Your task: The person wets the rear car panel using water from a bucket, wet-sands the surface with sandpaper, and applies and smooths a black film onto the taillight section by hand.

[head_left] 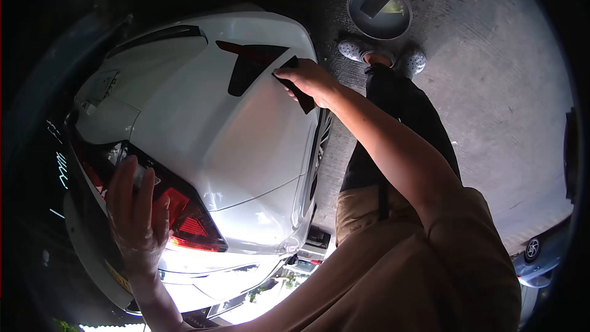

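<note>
My right hand [305, 81] is closed around a flat black pad or cloth [301, 95], which lies against the white car body [246, 141] near its edge. What the pad is made of I cannot make out. Just beside it on the car is a dark, pointed light or trim piece [253, 66] with a reddish tip. At the lower left my left hand [136, 215] holds nothing. Its fingers are apart and look wet or shiny. It is in front of a red and black tail light [190, 224]; whether it touches the car I cannot tell.
A round bucket [372, 27] stands on the concrete floor [491, 86], with a dark flat piece in it. My feet in grey clogs [410, 63] are right by it. Part of a blue car [544, 255] shows at the lower right. Bright light comes from below the bumper.
</note>
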`<state>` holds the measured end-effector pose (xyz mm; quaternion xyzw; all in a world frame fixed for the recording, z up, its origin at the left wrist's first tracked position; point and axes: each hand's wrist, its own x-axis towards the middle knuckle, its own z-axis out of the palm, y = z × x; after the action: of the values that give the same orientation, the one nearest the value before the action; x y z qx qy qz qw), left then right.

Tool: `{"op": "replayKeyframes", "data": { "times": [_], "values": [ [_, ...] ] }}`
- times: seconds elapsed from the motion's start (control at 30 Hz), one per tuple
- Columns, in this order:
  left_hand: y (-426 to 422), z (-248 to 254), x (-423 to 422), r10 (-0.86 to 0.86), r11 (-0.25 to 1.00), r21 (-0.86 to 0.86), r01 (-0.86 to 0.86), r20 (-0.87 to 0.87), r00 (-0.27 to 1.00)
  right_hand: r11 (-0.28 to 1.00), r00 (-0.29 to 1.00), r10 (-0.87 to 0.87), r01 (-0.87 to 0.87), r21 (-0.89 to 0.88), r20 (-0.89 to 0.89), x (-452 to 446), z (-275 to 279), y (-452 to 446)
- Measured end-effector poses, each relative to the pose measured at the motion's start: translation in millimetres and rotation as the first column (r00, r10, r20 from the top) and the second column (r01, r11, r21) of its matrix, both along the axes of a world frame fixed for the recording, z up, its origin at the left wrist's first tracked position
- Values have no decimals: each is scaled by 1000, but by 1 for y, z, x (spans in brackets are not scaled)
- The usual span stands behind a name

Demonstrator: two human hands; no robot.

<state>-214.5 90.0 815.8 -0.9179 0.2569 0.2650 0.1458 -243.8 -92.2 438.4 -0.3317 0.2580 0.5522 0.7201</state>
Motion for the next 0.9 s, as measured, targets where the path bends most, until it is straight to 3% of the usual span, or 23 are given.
{"op": "replayKeyframes", "data": {
  "times": [0.03, 0.07, 0.13, 0.2, 0.23, 0.27, 0.3, 0.33, 0.4, 0.5, 0.6, 0.63, 0.8, 0.83, 0.9],
  "values": [
    [3, -7, 1, -19, 1000, 17, 19, 7, 1000, 998, 994, -1, 8, -63, 107, 2, 24, -11],
    [6, -13, 1, -35, 999, 33, 35, 15, 999, 992, 953, 123, -117, -36, 279, -1, 25, -19],
    [8, -21, 5, -52, 998, 34, 50, 63, 997, 917, 638, 390, -205, -342, 664, -6, 51, -30],
    [11, -33, 12, -57, 998, 3, 57, 144, 988, 854, 410, 520, -258, -451, 749, -5, 76, -38],
    [10, -40, 20, -15, 992, -118, 38, 189, 982, 839, 336, 543, -262, -478, 769, -7, 86, -37],
    [9, -40, 22, 121, 990, -96, -107, 159, 980, 820, 256, 567, -260, -509, 783, -6, 93, -38],
    [10, -37, 23, 258, 965, -72, -251, 131, 957, 740, 188, 648, -385, -552, 738, 3, 104, -39],
    [13, -35, 21, 393, 920, -44, -391, 100, 914, 707, 166, 678, -412, -575, 716, 4, 108, -36],
    [28, -34, 17, 411, 910, -131, -393, 180, 894, 638, 119, 732, -465, -614, 670, 6, 115, -30],
    [17, -29, 24, 509, 857, -208, -471, 195, 839, 644, 149, 735, -458, -612, 661, -5, 117, -18],
    [2, -25, 29, 583, 812, -97, -576, 84, 808, 684, 98, 701, -373, -627, 706, -11, 127, -15],
    [15, -31, 22, 503, 860, -170, -481, 126, 855, 692, 91, 694, -360, -626, 715, -15, 133, -13],
    [29, -39, 22, 429, 895, -211, -393, 164, 888, 711, 56, 661, -367, -600, 749, -20, 183, -9],
    [32, -41, 21, 403, 904, -227, -362, 171, 899, 763, 28, 611, -289, -579, 791, -29, 187, -8],
    [30, -41, 21, 429, 893, -222, -391, 157, 889, 748, -69, 624, -234, -621, 778, -38, 195, -8]
  ]
}}
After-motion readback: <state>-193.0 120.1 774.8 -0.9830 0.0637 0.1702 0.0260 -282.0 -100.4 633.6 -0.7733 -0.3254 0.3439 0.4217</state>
